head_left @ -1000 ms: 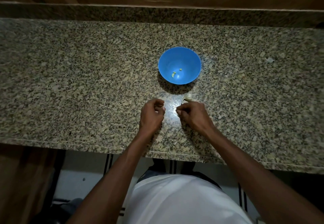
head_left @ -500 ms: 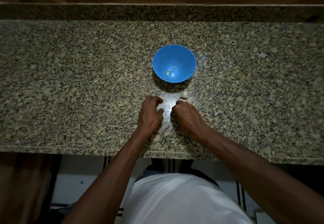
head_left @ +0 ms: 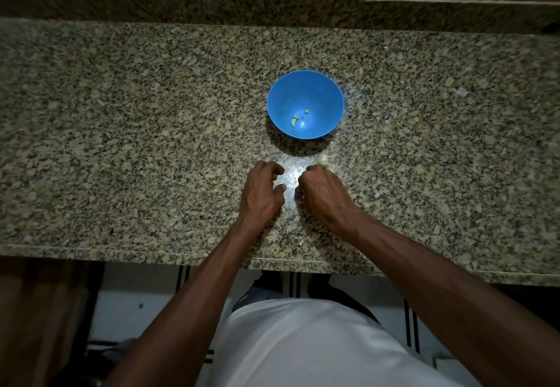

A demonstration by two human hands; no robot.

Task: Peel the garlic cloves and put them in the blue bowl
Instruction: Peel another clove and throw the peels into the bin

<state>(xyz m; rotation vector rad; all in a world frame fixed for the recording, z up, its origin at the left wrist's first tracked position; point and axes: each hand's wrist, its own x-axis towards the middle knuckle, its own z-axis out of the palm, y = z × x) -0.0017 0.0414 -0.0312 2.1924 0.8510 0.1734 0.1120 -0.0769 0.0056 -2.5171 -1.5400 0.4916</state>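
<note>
Fingers of the left hand are curling loosely over the granite, thumb tip near the index, and whether they are pinching anything is too dark and small to tell; no clove or skin is showing between them. Knuckles of the right hand are facing the camera, its fingers folding under toward the counter, so what they may be gripping is hidden beneath the palm. Both hands are sitting close together, just apart, over a bright glare patch on the stone, probably because working near the body gives steadier control of something small. Just beyond the right hand's far knuckles, a pale garlic clove is lying on the granite countertop, nearly touching the hand; it is likely waiting there within easy reach for peeling. Farther out, the blue bowl is standing upright, placed directly ahead so a peeled clove needs only a short carry. Inside it, a few small yellowish bits are resting near the bottom; I judge them garlic pieces, though they are tiny. Off to the far right, a pale scrap, perhaps papery skin, is lying well apart from everything.
</note>
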